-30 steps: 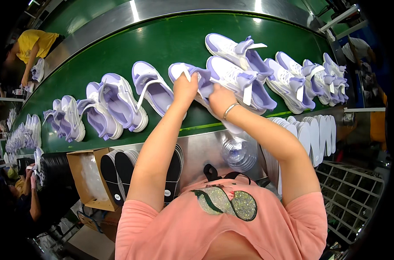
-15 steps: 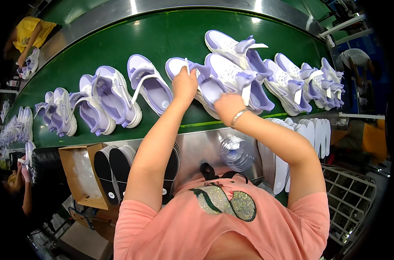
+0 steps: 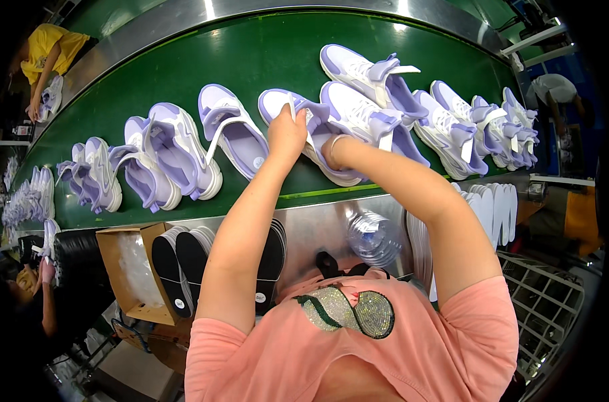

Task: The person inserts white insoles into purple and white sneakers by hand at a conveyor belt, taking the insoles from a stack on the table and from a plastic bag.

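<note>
A white and lilac sneaker (image 3: 274, 100) lies on the green belt in front of me, toe pointing away. My left hand (image 3: 286, 136) is closed on its raised tongue, a white strip sticking up between thumb and fingers. Reaching down into the opening of the same shoe is my right hand (image 3: 334, 151), its fingers hidden inside. On the left lies another sneaker (image 3: 245, 139) with its tongue pulled up and its insole showing. A matching sneaker (image 3: 348, 100) sits close against the right side.
More sneakers (image 3: 177, 151) line the green belt (image 3: 264, 57) on both sides. On the metal ledge stand a cardboard box (image 3: 154, 244), black insoles (image 3: 271, 258), a clear plastic container (image 3: 374, 241) and white insoles (image 3: 495, 208). A person in yellow (image 3: 53, 50) works at far left.
My right hand has gone from above the shoe's opening down into it. My left hand keeps its hold on the tongue. The whole view has shifted slightly.
</note>
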